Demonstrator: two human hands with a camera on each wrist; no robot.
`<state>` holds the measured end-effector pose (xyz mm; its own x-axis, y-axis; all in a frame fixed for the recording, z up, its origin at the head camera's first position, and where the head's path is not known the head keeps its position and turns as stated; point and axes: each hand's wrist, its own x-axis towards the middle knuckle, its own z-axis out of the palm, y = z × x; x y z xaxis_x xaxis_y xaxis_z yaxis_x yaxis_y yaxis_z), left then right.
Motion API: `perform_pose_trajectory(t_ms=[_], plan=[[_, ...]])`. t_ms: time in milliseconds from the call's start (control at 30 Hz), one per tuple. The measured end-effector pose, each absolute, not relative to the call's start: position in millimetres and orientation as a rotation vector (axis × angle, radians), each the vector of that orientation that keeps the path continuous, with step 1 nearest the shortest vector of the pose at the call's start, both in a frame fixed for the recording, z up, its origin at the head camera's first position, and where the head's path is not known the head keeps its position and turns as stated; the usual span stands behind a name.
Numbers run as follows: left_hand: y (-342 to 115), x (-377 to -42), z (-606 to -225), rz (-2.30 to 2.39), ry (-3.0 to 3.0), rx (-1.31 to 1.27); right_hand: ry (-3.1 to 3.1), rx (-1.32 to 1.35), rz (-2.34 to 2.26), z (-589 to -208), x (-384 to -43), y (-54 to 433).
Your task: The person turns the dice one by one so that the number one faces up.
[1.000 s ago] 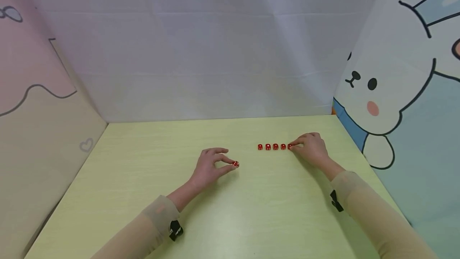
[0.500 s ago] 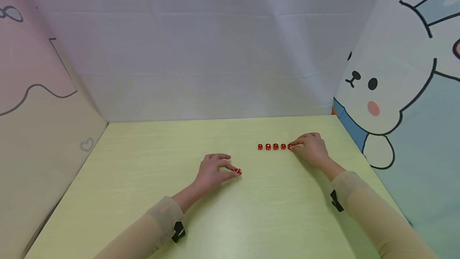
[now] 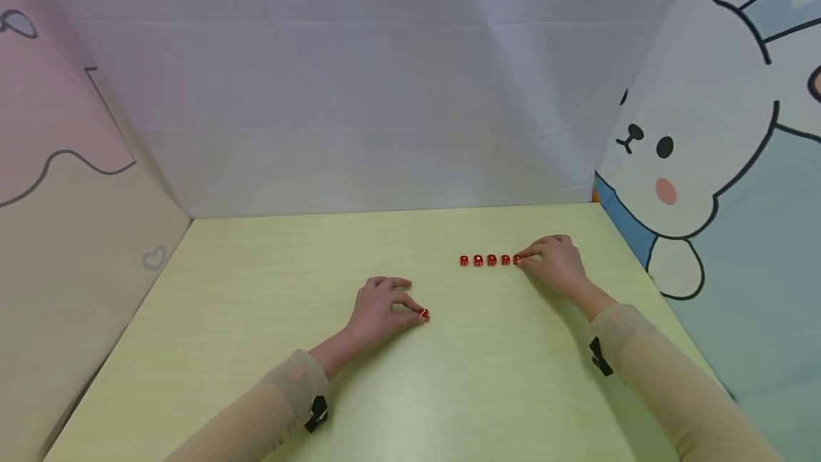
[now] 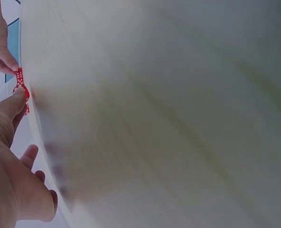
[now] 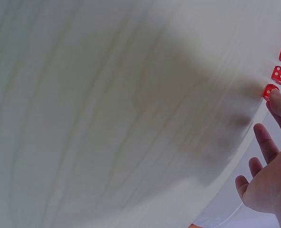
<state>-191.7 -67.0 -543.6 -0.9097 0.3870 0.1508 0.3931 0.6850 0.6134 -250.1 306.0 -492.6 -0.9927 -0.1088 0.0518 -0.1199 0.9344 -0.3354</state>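
Note:
Between thumb and index finger my left hand (image 3: pixel 378 311) pinches a red die with white pips (image 3: pixel 424 314), low over the middle of the table; its other fingers are spread. My right hand (image 3: pixel 555 264) pinches the rightmost die (image 5: pixel 269 91) of a short row of red dice (image 3: pixel 477 261) toward the back right. Small gaps separate the dice in that row. In the right wrist view, the thumb covers part of the pinched die. The left wrist view shows the left thumb (image 4: pixel 14 102) in front of the dice, so they overlap there.
The pale yellow table (image 3: pixel 269 262) ends at a whitish cloth wall (image 3: pixel 385 91) behind. A printed cartoon panel (image 3: pixel 737 184) bounds the right side, and a pink and cream panel (image 3: pixel 70 255) the left.
The left hand has moved a little toward the near side of the table with its die, which has turned slightly. The right hand and the row have stayed in place.

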Motion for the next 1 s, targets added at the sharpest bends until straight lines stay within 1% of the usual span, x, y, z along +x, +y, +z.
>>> perform_pose_trajectory(t_ms=[1000], plan=[[-74.8,-191.3,-545.5,-1.026,-2.888,-0.608,-3.074,0.184,0.526,-493.4,-251.7,307.1]])
